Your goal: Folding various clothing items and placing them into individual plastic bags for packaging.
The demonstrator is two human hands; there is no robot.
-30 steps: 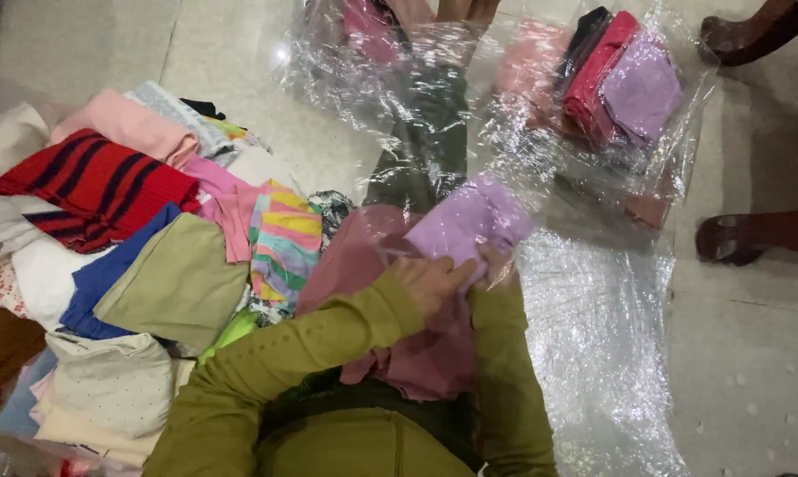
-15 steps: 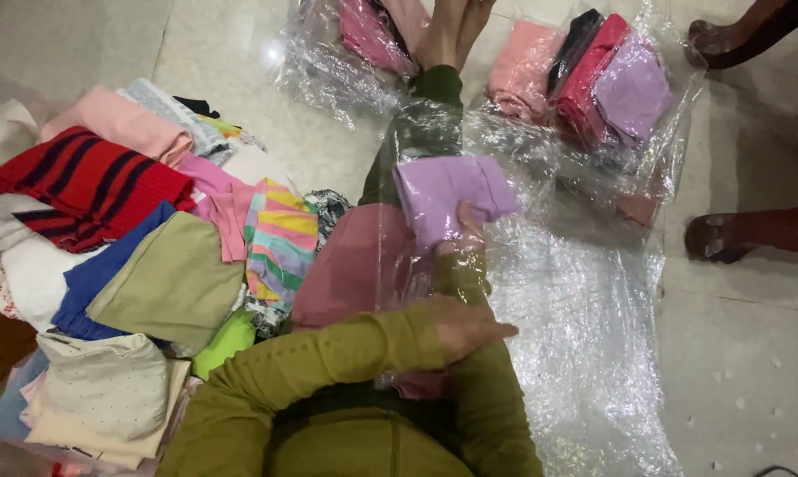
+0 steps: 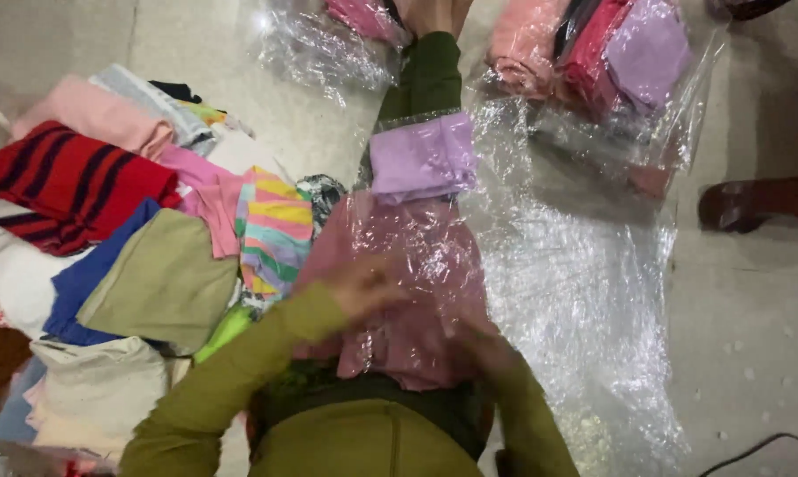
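Two hands on one pink garment (image 3: 408, 291), which lies in clear plastic wrap (image 3: 575, 291) on my lap. Left hand (image 3: 363, 287) rests on its 9 o'clock edge, motion-blurred; right hand (image 3: 483, 340) sits at its 4 o'clock corner. I cannot tell either grip. A folded lilac garment (image 3: 423, 157) lies touching at 12 o'clock. Clothes pile (image 3: 107, 238) at 9 o'clock.

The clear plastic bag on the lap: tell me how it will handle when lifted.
The clear bag probably sags: it is thin, crinkled film over soft pink cloth. Its glossy surface looks slippery under the left hand and right hand. The folded lilac cloth at its far end could slide off.
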